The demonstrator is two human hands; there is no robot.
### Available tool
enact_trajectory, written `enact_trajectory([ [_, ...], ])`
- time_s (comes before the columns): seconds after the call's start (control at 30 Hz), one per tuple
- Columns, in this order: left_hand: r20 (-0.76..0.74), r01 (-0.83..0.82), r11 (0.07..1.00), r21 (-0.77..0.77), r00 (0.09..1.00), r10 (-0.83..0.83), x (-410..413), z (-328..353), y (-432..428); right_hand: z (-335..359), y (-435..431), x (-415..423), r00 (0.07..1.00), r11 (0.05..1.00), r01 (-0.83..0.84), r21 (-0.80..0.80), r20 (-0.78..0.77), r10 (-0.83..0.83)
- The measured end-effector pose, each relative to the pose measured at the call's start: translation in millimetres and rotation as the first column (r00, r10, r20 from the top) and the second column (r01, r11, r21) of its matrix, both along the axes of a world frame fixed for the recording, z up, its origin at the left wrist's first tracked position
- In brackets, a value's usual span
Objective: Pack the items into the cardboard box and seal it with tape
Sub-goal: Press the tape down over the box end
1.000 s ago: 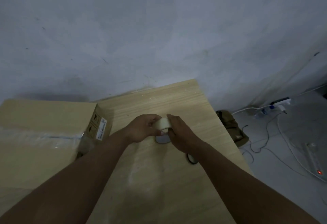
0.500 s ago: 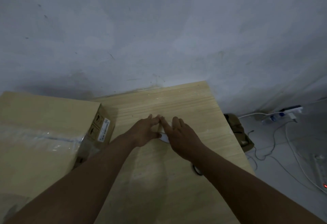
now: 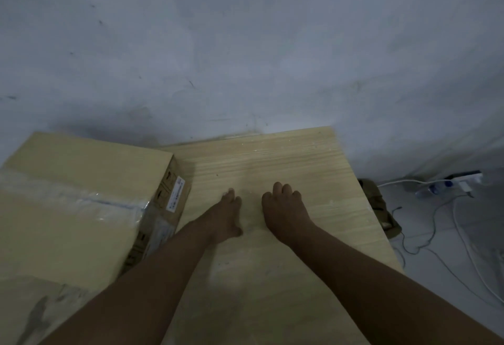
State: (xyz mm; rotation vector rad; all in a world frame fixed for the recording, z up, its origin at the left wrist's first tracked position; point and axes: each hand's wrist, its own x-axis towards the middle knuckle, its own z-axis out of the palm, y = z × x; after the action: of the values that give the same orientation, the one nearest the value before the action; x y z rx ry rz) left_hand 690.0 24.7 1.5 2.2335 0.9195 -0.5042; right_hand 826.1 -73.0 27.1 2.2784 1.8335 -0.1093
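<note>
A closed cardboard box [image 3: 68, 235] lies on the left of the wooden table [image 3: 272, 159]. A strip of clear tape runs across its top, and a white label is on its side. My left hand [image 3: 226, 213] rests palm down on the table just right of the box, fingers fairly straight and holding nothing. A short gap to the right, my right hand [image 3: 283, 211] also rests on the wood with its fingers loosely bent and nothing in them. No tape roll is in sight.
A grey wall stands right behind the table. On the floor to the right lie a brown cloth object [image 3: 379, 208], a power strip [image 3: 463, 175] and white cables [image 3: 463, 235]. The table's right edge runs close beside my right forearm.
A second ago both hands held a pale tape roll between them. They have let it go, moved apart and lie flat on the table; the roll is out of sight.
</note>
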Motion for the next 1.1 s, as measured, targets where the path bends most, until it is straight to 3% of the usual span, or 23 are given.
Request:
enact_trajectory([
  [0.27, -0.050, 0.007, 1.000, -0.010, 0.999, -0.008, -13, 15, -12, 3, -6, 3, 0.994, 0.999, -0.048, -0.019, -0.103, 0.046],
  [0.5, 0.010, -0.036, 0.999, 0.013, 0.999, 0.035, -25, 33, -12, 20, -12, 17, 0.950, 0.995, 0.086, 0.054, -0.306, -0.065],
  [0.73, 0.153, -0.055, 0.996, 0.067, 0.987, 0.044, -44, 51, -15, 32, -21, 4, 0.913, 0.979, 0.191, 0.068, -0.379, -0.152],
  [0.97, 0.465, -0.117, 0.927, 0.358, 0.883, -0.068, -82, 74, -18, 37, -5, -59, 0.892, 0.905, 0.228, 0.359, -0.449, -0.047],
  [1.03, 0.519, -0.145, 0.885, 0.442, 0.846, -0.120, -99, 83, -15, 38, 2, -82, 0.849, 0.870, 0.290, 0.399, -0.527, -0.042],
  [1.1, 0.559, -0.196, 0.862, 0.467, 0.821, -0.116, -123, 90, -11, 42, 5, -113, 0.749, 0.839, 0.377, 0.392, -0.662, -0.027],
])
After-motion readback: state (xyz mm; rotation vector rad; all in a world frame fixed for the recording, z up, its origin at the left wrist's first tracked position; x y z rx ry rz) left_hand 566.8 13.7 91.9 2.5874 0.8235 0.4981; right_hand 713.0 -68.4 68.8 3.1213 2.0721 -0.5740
